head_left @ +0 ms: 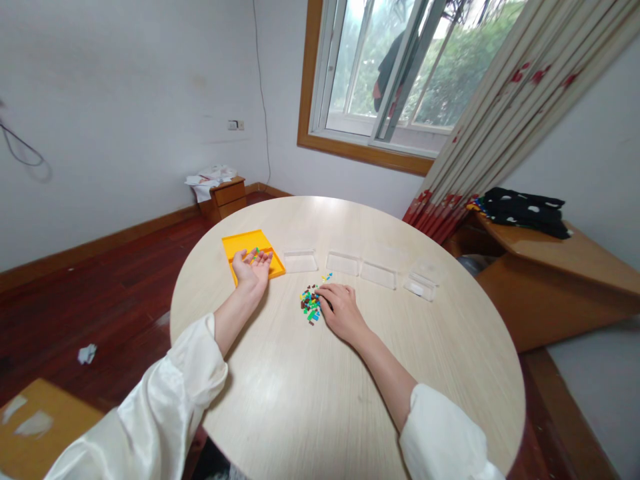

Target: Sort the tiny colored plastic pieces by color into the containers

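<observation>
My left hand is turned palm up over the yellow plastic box, its fingers loosely bent and apart. A tiny green piece shows by its fingertips; whether it lies on the hand or in the box I cannot tell. Near the middle of the table is a loose pile of small toy bricks in green, brown, blue and yellow. My right hand rests palm down at the pile's right side, fingers curled together into the bricks. Its fingertips are partly hidden, so what they pinch is unclear.
Several clear plastic boxes stand in a row behind the pile, among them one left of centre and one at far right. All lie on a round wooden table. A wooden cabinet is beyond its right edge.
</observation>
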`<state>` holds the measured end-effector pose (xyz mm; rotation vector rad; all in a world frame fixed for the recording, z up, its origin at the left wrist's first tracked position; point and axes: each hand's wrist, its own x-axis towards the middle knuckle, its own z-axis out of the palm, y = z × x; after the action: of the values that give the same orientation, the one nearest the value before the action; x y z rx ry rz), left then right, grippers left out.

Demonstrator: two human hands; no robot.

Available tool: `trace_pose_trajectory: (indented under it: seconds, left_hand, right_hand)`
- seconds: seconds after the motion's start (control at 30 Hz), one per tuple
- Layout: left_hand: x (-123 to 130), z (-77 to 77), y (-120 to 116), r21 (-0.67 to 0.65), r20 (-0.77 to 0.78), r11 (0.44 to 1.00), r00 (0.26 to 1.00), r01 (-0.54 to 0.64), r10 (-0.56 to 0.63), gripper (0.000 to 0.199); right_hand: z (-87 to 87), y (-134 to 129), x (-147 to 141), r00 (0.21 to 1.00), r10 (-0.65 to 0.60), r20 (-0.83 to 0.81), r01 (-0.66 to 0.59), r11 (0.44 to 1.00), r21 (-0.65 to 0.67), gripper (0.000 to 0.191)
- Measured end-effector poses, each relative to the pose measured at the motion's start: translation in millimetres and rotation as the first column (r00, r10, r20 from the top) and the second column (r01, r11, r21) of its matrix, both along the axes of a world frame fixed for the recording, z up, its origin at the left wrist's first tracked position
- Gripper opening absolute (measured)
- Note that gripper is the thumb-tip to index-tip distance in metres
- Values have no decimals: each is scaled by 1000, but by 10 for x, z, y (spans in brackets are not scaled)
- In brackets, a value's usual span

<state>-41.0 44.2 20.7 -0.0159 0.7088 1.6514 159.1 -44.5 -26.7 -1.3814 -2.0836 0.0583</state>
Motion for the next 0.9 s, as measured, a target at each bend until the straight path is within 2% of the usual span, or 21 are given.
trace_pose_trajectory:
  seconds: [0.37,0.43,0.53,0.63,0.73,0.9]
  left_hand:
    - [3,31,-22,7,-1,1000,1000,0,0,13]
    - [6,9,-12,36,-43,998,998,57,-55,8]
    - [36,-40,-1,58,-198,968,953,245,-229,1]
    - [93,-69,-39,27,-437,876,794,481,-422,2]
    - [142,-69,-123,39,-618,742,600,669,-508,7]
    - [147,-90,-203,40,-642,462,377,886,-667,27]
  right_hand:
    - [-9,1,-3,999,-1,32,1,1000,1,25]
    - [-16,3,-4,999,-3,36,4,1000,-6,25]
    - [-23,8,-5,1000,-5,26,5,1000,-1,26]
    - [-17,12,-6,1000,-11,5,11,1000,26,28]
    - [10,11,-10,1000,-14,-23,15,997,74,29]
    - [70,-14,-26,998,26,-48,-18,987,159,31]
